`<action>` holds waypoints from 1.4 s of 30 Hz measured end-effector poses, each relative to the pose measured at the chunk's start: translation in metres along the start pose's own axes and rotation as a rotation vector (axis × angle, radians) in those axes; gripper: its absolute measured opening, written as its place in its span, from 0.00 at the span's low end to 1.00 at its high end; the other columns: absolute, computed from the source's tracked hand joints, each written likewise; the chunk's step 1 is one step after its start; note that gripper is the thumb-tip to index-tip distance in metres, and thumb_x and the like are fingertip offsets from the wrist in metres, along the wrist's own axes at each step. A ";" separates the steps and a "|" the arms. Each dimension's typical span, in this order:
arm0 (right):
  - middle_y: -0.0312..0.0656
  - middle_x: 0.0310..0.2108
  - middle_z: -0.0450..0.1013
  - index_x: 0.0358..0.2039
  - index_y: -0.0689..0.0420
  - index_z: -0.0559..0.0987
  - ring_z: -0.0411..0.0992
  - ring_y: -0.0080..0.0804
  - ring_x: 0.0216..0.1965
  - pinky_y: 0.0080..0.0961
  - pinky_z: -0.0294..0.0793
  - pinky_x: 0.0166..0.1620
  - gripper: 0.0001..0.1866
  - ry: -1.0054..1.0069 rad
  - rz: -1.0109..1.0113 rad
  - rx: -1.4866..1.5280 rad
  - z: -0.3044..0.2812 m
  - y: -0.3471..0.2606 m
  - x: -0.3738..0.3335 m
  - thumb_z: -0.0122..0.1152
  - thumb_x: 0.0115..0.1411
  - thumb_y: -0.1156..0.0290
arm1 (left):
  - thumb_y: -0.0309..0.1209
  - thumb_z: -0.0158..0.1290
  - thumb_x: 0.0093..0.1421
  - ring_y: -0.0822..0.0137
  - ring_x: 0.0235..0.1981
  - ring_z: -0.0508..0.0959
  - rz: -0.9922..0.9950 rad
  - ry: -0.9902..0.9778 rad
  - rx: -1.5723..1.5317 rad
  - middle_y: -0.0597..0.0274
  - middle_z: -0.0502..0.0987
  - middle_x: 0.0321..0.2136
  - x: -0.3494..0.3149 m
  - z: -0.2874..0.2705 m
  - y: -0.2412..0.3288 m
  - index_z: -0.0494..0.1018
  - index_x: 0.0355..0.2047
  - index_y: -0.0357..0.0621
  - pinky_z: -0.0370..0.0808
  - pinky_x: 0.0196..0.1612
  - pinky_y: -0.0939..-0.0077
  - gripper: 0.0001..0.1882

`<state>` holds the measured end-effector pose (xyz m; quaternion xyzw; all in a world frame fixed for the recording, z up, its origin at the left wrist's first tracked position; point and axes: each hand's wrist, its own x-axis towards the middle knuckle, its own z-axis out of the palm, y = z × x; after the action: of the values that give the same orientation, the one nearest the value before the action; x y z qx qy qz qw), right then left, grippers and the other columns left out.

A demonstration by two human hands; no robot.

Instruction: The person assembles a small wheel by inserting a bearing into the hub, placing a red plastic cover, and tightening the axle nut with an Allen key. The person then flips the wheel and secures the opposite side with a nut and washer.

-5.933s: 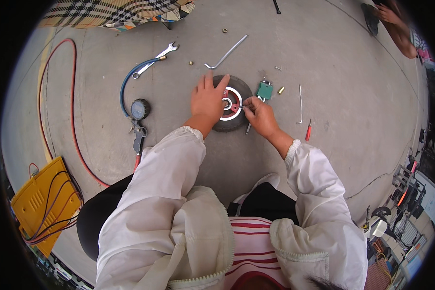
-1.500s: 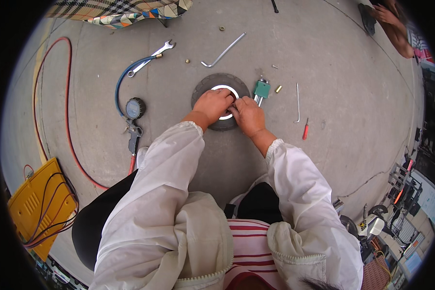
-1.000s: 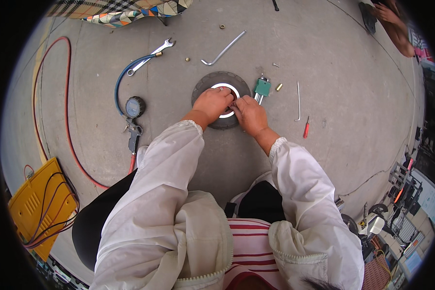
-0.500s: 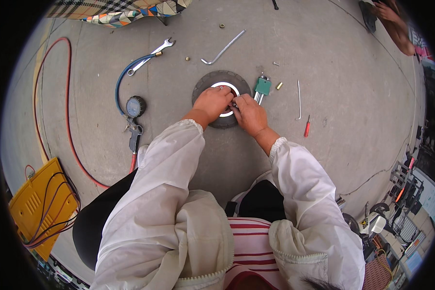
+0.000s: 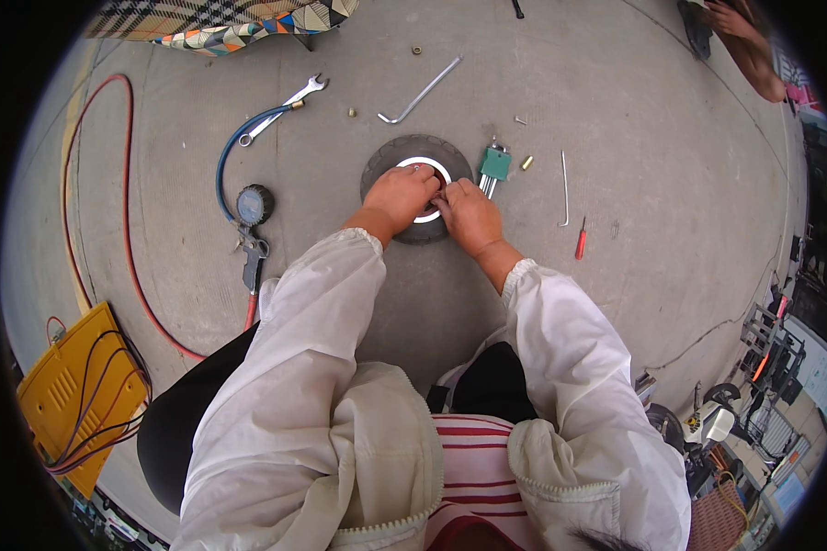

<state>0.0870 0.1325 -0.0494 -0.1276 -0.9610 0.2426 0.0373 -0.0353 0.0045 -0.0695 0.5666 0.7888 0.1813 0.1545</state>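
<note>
A small wheel [image 5: 419, 147] with a dark tyre and a shiny rim round a reddish hub lies flat on the concrete in front of me. My left hand [image 5: 399, 198] rests over its left side, fingers curled down onto the hub. From the right, my right hand [image 5: 471, 217] reaches over the rim, with thumb and fingers pinched together at the hub's middle. What the right fingertips hold is too small and covered to make out. Just right of the tyre lies a green hex key holder [image 5: 495, 165] with several keys, beside a small brass cylinder [image 5: 526, 163].
Beyond the wheel are a bent hex rod [image 5: 423, 92] and a combination wrench [image 5: 285, 110]. At left lie a tyre inflator gauge [image 5: 254, 205], a red hose [image 5: 129, 184] and a yellow panel [image 5: 83, 395]. A thin L-shaped rod [image 5: 564, 188] and red screwdriver [image 5: 581, 241] lie right. Another person [image 5: 749, 55] is at far right.
The whole view has shifted slightly. Both hands stay at the hub, and my right fingertips have moved a little; the small dark thing at them is now less visible.
</note>
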 end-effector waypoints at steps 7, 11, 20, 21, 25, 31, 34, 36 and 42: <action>0.41 0.32 0.70 0.31 0.55 0.73 0.74 0.43 0.35 0.39 0.76 0.33 0.09 -0.025 -0.023 -0.054 0.001 0.000 -0.002 0.60 0.59 0.64 | 0.33 0.60 0.51 0.61 0.48 0.76 0.010 0.000 0.004 0.64 0.75 0.42 0.000 -0.001 -0.002 0.76 0.40 0.48 0.74 0.49 0.64 0.15; 0.41 0.33 0.70 0.32 0.55 0.73 0.75 0.43 0.36 0.39 0.77 0.32 0.09 -0.015 0.014 -0.023 -0.002 -0.006 0.000 0.59 0.60 0.64 | 0.33 0.60 0.51 0.60 0.48 0.76 -0.007 -0.019 0.004 0.64 0.75 0.42 0.002 -0.004 -0.001 0.76 0.41 0.48 0.74 0.50 0.64 0.16; 0.41 0.33 0.70 0.33 0.55 0.73 0.74 0.45 0.33 0.41 0.76 0.32 0.10 0.003 0.036 -0.055 0.002 -0.005 0.000 0.61 0.59 0.63 | 0.32 0.61 0.51 0.60 0.47 0.76 0.001 -0.004 0.002 0.64 0.75 0.41 0.002 -0.005 0.001 0.75 0.41 0.47 0.74 0.49 0.64 0.16; 0.41 0.33 0.70 0.33 0.55 0.73 0.74 0.45 0.33 0.40 0.76 0.32 0.10 0.005 -0.001 -0.055 0.004 -0.002 -0.001 0.62 0.59 0.63 | 0.32 0.61 0.50 0.60 0.47 0.76 -0.005 -0.004 0.006 0.64 0.75 0.41 0.001 -0.004 0.002 0.75 0.40 0.47 0.74 0.49 0.64 0.16; 0.41 0.33 0.70 0.32 0.55 0.73 0.75 0.43 0.36 0.38 0.77 0.33 0.11 -0.020 -0.022 -0.110 0.007 0.002 0.001 0.63 0.57 0.62 | 0.31 0.61 0.50 0.60 0.47 0.76 0.018 0.046 -0.006 0.64 0.75 0.41 0.000 -0.003 0.001 0.75 0.40 0.47 0.74 0.49 0.64 0.16; 0.41 0.34 0.70 0.33 0.54 0.73 0.75 0.42 0.36 0.38 0.77 0.34 0.10 -0.028 -0.019 -0.052 -0.001 -0.002 -0.001 0.61 0.58 0.63 | 0.32 0.61 0.50 0.60 0.47 0.76 -0.002 0.028 -0.017 0.64 0.74 0.41 0.001 -0.004 0.003 0.75 0.40 0.47 0.74 0.49 0.64 0.15; 0.41 0.34 0.70 0.33 0.55 0.72 0.75 0.42 0.36 0.38 0.77 0.34 0.11 -0.065 -0.018 -0.090 0.003 0.001 -0.002 0.61 0.59 0.62 | 0.33 0.60 0.51 0.60 0.48 0.76 0.006 0.033 0.009 0.63 0.75 0.41 -0.003 -0.005 0.000 0.76 0.40 0.47 0.74 0.49 0.64 0.15; 0.41 0.34 0.70 0.33 0.55 0.72 0.75 0.42 0.37 0.38 0.77 0.34 0.11 -0.068 0.018 -0.123 0.008 -0.002 0.003 0.61 0.59 0.62 | 0.33 0.58 0.53 0.60 0.47 0.76 -0.045 -0.016 -0.026 0.63 0.75 0.41 -0.001 -0.005 0.003 0.76 0.39 0.47 0.74 0.50 0.64 0.13; 0.41 0.34 0.70 0.36 0.54 0.73 0.76 0.43 0.34 0.39 0.78 0.32 0.09 -0.102 -0.014 -0.113 0.006 0.006 -0.003 0.58 0.61 0.63 | 0.32 0.54 0.56 0.59 0.46 0.77 0.027 0.000 0.034 0.62 0.76 0.42 0.006 -0.004 0.004 0.76 0.38 0.47 0.74 0.50 0.65 0.10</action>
<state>0.0904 0.1344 -0.0573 -0.1104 -0.9746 0.1942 -0.0175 -0.0358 0.0111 -0.0647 0.5797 0.7841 0.1697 0.1425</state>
